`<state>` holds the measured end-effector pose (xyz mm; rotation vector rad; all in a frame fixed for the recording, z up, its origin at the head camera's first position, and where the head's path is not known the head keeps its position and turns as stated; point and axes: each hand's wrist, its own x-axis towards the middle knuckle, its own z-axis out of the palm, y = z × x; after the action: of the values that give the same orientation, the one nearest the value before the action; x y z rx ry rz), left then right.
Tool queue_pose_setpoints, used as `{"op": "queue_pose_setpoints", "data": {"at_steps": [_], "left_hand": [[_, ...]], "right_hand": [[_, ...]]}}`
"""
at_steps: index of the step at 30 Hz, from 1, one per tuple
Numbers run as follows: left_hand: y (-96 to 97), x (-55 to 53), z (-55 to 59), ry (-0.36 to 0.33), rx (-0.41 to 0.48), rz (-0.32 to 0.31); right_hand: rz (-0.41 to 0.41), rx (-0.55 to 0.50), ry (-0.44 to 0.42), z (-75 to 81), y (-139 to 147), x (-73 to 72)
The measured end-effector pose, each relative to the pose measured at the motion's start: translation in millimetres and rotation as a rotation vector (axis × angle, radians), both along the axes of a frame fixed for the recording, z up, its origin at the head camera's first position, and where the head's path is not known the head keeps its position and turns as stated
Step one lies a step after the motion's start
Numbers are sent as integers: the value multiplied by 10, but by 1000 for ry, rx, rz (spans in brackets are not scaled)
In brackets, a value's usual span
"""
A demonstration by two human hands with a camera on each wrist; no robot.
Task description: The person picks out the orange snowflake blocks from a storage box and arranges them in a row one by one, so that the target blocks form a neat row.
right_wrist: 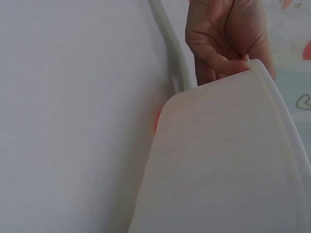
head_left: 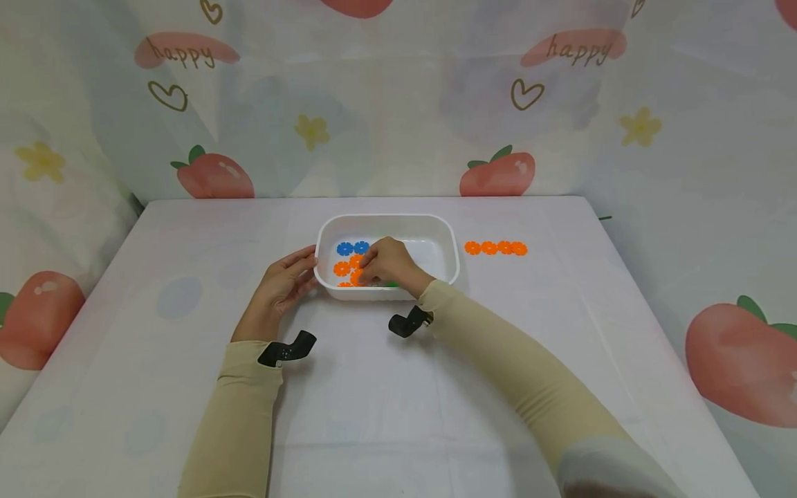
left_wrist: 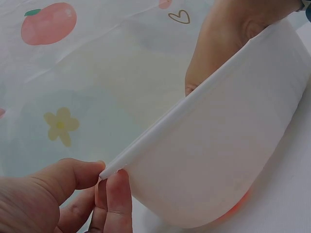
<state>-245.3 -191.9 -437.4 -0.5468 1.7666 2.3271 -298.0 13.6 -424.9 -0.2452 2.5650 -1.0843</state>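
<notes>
A white plastic tub stands on the table with small flower-shaped discs inside. My left hand pinches the rim at its left end, thumb on top and fingers below. The right hand reaches into the tub, fingers bent down at the orange discs; I cannot tell if they grip one. Behind these lie two blue discs, and a bit of green shows under the right hand. The tub's wall hides the right fingertips in the left wrist view.
Right of the tub, several orange discs form a row on the white-covered table. A printed cloth with fruit and hearts hangs behind and at both sides. Black wrist cameras sit on both sleeves.
</notes>
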Motion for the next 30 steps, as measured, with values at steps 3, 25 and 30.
{"op": "queue_pose_setpoints", "data": {"at_steps": [3,25,30], "left_hand": [[0,-10,-1,-9,-2,-4],[9,-38,-14,-35,1,1],[0,-30,-11,-33,3,1]], "right_hand": [[4,15,-1,-5,0,-11],[-24,-70,-47,-17,39,-23],[-34,-98,-34,-14,71,-27]]}}
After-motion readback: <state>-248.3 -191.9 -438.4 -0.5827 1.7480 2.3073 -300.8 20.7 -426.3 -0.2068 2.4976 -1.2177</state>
